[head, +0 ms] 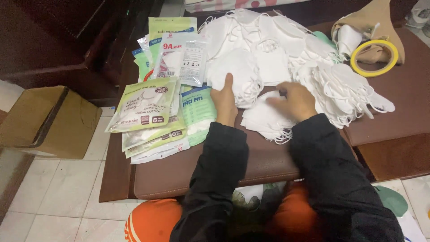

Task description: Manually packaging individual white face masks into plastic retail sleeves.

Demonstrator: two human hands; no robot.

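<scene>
Now: left hand (224,102) grip clamped on white mask (237,76); right hand (293,101) fingers loose atop mask stack (264,118).

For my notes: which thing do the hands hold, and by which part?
Left hand grips a white folded fabric mask by its lower edge; right hand only rests on masks.

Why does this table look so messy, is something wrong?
Nothing looks broken or spilled. The white masks lie in a loose heap, and the packets sit fanned crookedly over the table edge. The left hand and right hand rest on masks.
</scene>
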